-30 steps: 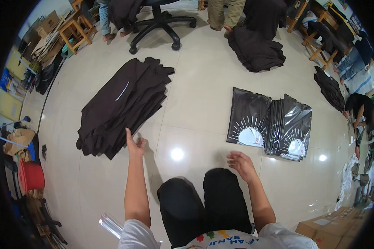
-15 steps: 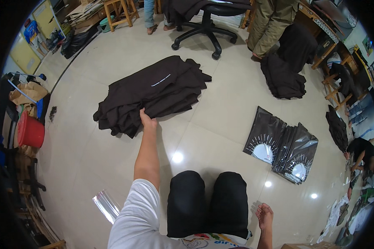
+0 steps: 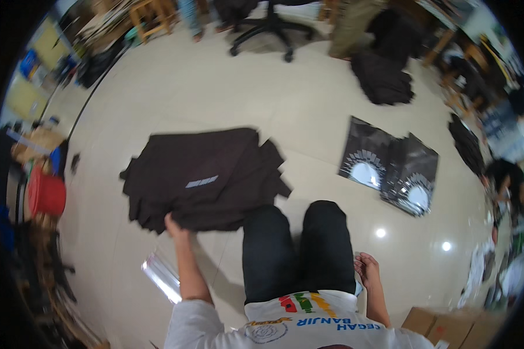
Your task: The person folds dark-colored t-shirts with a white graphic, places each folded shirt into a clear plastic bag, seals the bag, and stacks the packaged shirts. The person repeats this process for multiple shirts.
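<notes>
A stack of dark brown shirts (image 3: 204, 157) lies on the tiled floor in front of my knees, a small pale print on its top one. My left hand (image 3: 176, 225) is closed on the near edge of this stack, its fingertips hidden in the cloth. My right hand (image 3: 367, 269) hangs beside my right thigh, fingers loosely curled and apart, with nothing visible in it. To the left of my left forearm lies a bundle of clear plastic sleeves (image 3: 162, 278). Dark shirts packed in clear bags (image 3: 410, 174) lie in overlapping piles to the right.
Another heap of dark cloth (image 3: 381, 75) sits at the far right, near a person's legs (image 3: 349, 29). A wheeled chair base (image 3: 272, 26) stands at the back. A red bucket (image 3: 46, 191) is at the left, cardboard boxes (image 3: 442, 326) at the lower right.
The shirt stack has slid toward me, drawn by my left hand, and now reaches my knees. My head view has also shifted. My right hand stays by my thigh.
</notes>
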Motion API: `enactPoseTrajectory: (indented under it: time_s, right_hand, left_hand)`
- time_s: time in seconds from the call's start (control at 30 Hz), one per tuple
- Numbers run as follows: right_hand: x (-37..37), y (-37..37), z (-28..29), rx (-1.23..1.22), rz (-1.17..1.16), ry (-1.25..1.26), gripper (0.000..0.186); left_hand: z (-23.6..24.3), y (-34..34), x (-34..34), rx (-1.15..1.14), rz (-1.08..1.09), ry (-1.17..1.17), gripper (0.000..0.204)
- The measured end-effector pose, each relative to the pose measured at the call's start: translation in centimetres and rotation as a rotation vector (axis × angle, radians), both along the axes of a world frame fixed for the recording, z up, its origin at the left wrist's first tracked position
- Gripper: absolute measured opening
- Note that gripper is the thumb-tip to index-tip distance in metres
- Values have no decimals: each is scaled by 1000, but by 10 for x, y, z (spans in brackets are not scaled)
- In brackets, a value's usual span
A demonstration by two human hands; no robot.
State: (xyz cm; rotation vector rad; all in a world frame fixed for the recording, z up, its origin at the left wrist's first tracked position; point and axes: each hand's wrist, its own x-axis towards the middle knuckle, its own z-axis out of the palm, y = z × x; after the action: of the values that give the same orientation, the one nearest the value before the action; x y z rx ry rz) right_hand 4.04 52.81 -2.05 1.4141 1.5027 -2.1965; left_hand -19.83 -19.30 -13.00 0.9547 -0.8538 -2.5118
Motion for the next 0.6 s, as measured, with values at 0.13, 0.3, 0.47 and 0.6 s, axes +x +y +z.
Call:
enactPoseTrajectory:
  time_s: [0.13, 0.3, 0.47, 0.6]
  right_hand:
    - [17, 3, 5, 63, -63, -16, 19]
    - [42, 6, 3, 244, -92, 3, 17]
    - [24, 6, 24, 356, -79, 161, 19]
    - [1, 8, 53, 538, 9, 297, 20]
  left_hand:
    - [8, -27, 64, 22, -166, 35, 60]
    - [15, 26, 63, -1268, 339, -1393, 97]
    - [127, 134, 49, -2161, -296, -252, 83]
    - [128, 133, 22, -1928, -733, 15, 54]
